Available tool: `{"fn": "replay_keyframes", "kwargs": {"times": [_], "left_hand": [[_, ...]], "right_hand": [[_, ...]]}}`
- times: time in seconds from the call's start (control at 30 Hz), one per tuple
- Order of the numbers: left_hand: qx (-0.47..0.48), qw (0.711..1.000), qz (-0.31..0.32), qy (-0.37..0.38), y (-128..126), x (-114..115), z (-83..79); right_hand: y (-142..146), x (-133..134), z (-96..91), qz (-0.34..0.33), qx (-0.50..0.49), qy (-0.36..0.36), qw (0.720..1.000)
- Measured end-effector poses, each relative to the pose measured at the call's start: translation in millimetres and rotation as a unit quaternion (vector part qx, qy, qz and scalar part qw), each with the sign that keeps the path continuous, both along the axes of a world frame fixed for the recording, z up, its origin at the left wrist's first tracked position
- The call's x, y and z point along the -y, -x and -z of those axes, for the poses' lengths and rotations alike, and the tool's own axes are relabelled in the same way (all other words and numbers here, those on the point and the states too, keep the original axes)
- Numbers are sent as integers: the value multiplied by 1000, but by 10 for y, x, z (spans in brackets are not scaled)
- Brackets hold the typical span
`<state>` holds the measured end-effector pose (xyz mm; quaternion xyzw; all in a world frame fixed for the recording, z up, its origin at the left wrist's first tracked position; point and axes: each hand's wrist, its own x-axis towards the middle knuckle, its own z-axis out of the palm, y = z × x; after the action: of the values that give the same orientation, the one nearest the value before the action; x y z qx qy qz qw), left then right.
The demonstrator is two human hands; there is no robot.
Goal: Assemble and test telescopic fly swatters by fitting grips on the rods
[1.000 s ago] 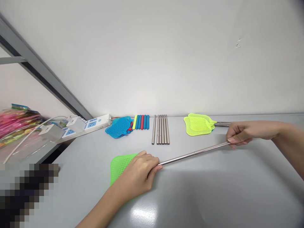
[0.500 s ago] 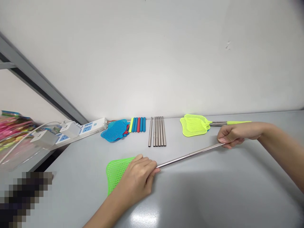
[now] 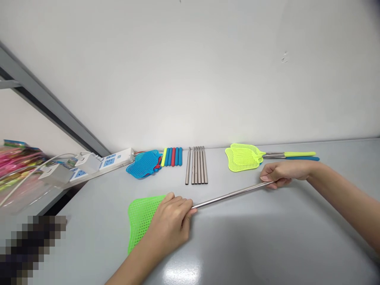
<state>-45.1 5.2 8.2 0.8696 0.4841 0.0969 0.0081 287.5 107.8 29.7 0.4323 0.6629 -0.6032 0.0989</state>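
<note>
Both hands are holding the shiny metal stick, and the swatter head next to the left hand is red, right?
The swatter head next to the left hand is green, not red, as the head view shows. That hand and the right hand do hold the shiny metal stick.

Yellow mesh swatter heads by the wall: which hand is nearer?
Right: the right hand is just front-right of the yellow mesh heads; the left hand is farther away, front-left.

The right hand (image 3: 274, 174) has neared the yellow swatter heads (image 3: 243, 158); the steel rod (image 3: 231, 194) shows shorter; the green mesh (image 3: 141, 215) sits farther left of them; to their right, a yellow handle (image 3: 299, 154) and blue handle (image 3: 308, 158) are uncovered.
</note>
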Motion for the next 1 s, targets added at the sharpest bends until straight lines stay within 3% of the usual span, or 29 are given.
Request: {"fn": "replay_keyframes", "kwargs": {"times": [0.23,0.5,0.67,1.0], "left_hand": [[4,999,-30,41,78,-90,-136],[34,989,-64,128,93,-98,-166],[39,983,-112,143,76,-119,-154],[44,982,-127,135,52,-125,-175]], "right_hand": [[131,78,-112,16,-12,-31,999],[370,216,-186,-57,-16,-57,997],[418,243,-206,-54,-4,-85,995],[377,244,-208,-23,-16,-90,996]]}}
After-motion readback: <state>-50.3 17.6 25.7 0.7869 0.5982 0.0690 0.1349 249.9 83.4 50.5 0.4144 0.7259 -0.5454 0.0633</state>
